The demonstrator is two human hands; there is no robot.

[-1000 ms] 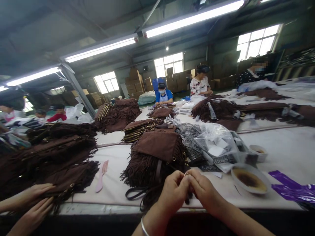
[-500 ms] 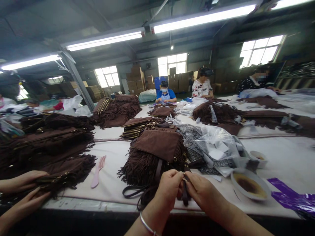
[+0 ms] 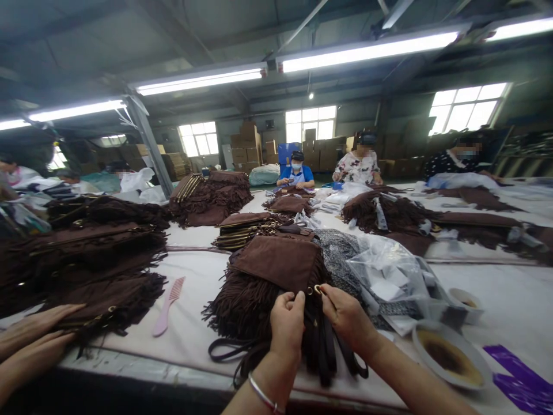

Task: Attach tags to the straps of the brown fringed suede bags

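A dark brown fringed bag [image 3: 276, 262] lies on the table in front of me, flap upward. My right hand [image 3: 348, 316] pinches a gold-coloured metal ring [image 3: 317, 289] at the flap's right corner. Close beside it, my left hand [image 3: 287, 323] is closed at the bag's front edge; what lies between its fingers is hidden. Another gold ring [image 3: 309, 291] shows between the two hands. Dark straps [image 3: 326, 351] hang down below them over the table's front, and one strap loop [image 3: 228, 347] lies left of my left wrist.
A pink comb [image 3: 166, 311] lies left of the bag. At far left, a co-worker's hands [image 3: 41, 328] rest on another fringed bag [image 3: 108, 300]. Right of me are a bowl of brown liquid [image 3: 451, 354], purple plastic [image 3: 518, 374] and a clear bag [image 3: 384, 271]. Other people sit across the table.
My hands have moved apart and up to the flap's corner; the ring now shows in my right fingers. The straps hang lower. The co-worker's hands lie flatter on their bag.
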